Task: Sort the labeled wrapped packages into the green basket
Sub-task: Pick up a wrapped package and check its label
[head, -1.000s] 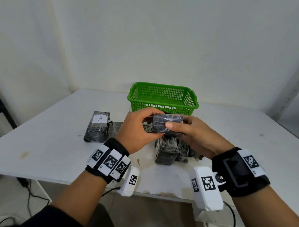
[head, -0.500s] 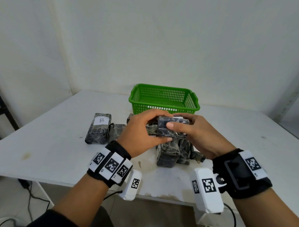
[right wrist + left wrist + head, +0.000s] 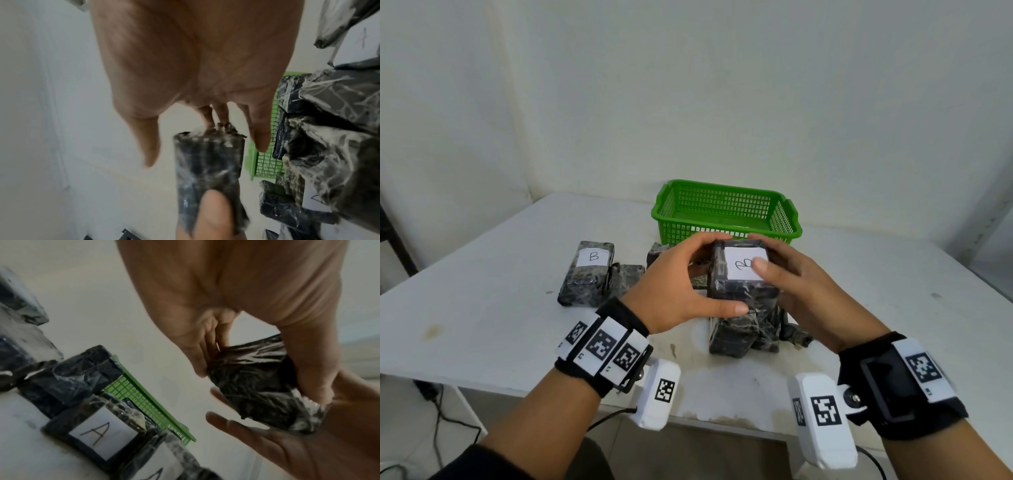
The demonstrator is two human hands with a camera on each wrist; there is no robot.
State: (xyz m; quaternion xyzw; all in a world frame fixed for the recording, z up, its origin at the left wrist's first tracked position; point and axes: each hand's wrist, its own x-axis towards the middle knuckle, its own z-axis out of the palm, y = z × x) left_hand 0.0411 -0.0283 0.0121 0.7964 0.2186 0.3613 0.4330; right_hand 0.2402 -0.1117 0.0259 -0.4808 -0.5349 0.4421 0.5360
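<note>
Both hands hold one black wrapped package (image 3: 739, 291) just above the pile, in front of the green basket (image 3: 726, 212). Its white label (image 3: 743, 263) faces up, and my right thumb partly covers the letter. My left hand (image 3: 681, 284) grips its left side, thumb on the near edge. My right hand (image 3: 801, 291) holds the right side, fingers under it. In the left wrist view the package (image 3: 261, 386) sits between my left thumb and fingers, with the right hand's fingers (image 3: 246, 426) beneath. The right wrist view shows the package (image 3: 209, 165) end on. The basket looks empty.
A package labeled B (image 3: 589, 270) lies at the left with a smaller one beside it. More black packages (image 3: 743, 332) are piled under my hands, and the left wrist view shows one labeled A (image 3: 96, 433). Walls stand close behind the white table (image 3: 482, 308).
The package has been turned in both hands, so its white label now faces up; a second ago only its dark side showed.
</note>
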